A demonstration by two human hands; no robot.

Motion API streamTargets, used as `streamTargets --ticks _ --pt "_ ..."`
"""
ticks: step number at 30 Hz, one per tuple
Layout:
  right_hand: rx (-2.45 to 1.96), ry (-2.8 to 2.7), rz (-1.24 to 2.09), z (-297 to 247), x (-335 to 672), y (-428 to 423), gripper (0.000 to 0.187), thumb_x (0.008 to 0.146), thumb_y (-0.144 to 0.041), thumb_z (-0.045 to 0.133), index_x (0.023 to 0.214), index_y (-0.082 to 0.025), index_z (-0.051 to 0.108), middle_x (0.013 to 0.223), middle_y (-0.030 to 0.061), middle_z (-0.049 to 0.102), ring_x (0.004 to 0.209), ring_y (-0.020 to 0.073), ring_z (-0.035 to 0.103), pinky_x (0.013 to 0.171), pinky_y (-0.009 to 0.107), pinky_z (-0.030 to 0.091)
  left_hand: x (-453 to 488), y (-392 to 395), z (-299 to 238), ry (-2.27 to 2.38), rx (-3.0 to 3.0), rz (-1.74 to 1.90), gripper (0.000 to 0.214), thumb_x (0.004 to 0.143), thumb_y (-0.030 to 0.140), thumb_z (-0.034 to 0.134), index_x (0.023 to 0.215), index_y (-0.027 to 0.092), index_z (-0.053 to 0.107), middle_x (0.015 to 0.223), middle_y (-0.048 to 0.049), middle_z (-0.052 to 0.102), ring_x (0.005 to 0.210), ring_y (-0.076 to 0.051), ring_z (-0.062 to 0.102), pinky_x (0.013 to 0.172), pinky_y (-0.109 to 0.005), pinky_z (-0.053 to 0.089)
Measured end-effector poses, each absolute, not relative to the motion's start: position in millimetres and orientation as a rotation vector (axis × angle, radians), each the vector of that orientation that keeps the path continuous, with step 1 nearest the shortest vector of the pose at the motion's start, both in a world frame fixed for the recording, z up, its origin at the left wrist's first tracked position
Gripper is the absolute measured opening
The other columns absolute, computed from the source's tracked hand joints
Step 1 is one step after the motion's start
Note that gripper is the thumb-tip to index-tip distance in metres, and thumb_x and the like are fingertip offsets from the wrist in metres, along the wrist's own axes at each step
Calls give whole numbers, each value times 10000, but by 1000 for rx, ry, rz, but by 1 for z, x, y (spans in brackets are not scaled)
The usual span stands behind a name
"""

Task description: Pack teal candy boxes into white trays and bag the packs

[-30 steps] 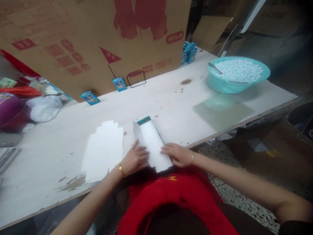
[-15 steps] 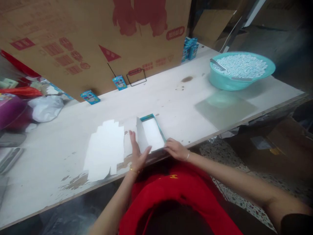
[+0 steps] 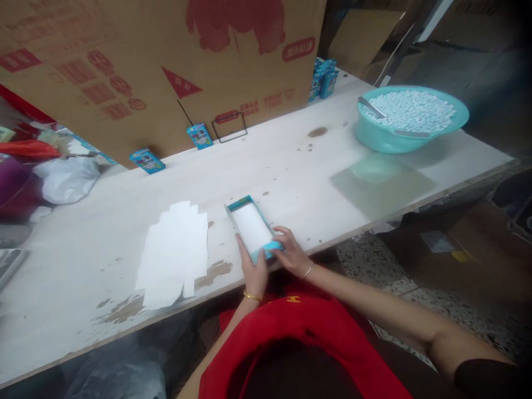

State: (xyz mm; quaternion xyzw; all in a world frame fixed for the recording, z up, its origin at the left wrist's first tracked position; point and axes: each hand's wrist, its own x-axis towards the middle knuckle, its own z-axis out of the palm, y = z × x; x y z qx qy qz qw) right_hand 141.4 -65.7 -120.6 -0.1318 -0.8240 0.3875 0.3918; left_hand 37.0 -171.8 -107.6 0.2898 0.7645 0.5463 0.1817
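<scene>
A shallow cardboard box tray (image 3: 254, 223), blue outside and white inside, lies near the table's front edge with its walls standing up. My left hand (image 3: 254, 272) grips its near left corner, thumb and fingers on either side of the wall. At the near right corner, my right hand (image 3: 291, 252) has its fingers closed on the box's end, where a blue flap shows. Left of the box, flat white cardboard blanks (image 3: 172, 252) lie in a loose stack.
Behind stands a large brown carton (image 3: 245, 83). Small blue packets (image 3: 199, 136) rest against it, with several more at its right end. A turquoise basin (image 3: 382, 136) of pale pellets with a metal scoop sits at right. A white plastic bag (image 3: 68, 178) lies at left.
The box's left wall has been raised from leaning inward to upright, and a blue flap is folded at the near end. My left hand has closed in onto the near left corner.
</scene>
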Motion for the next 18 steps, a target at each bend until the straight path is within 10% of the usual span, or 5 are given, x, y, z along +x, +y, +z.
streamTargets --ticks 5,9,18 --pt "-438 -2158 1082 -124 166 -78 600 886 -262 495 1404 -221 196 1459 186 231 1148 239 499 912 417 492 39 -171 -111 2256 860 1502 781 880 338 493 1475 248 -5 1532 -76 201 1367 -219 296 1113 -414 283" --pt "-446 -2265 1067 -120 174 -100 839 884 -303 496 1467 -162 -90 1490 200 219 1345 284 302 1059 482 355 40 -171 -114 2304 882 1498 767 887 332 482 1475 256 -5 1523 -60 233 1345 -193 340 1093 -369 326" --pt "-259 -2434 925 -112 171 -96 779 894 -250 479 1479 -223 -35 1531 160 95 1388 284 202 1057 485 343 42 -169 -112 2206 819 1484 760 903 290 435 1466 264 -74 1557 -33 75 1405 -221 187 1143 -422 235"
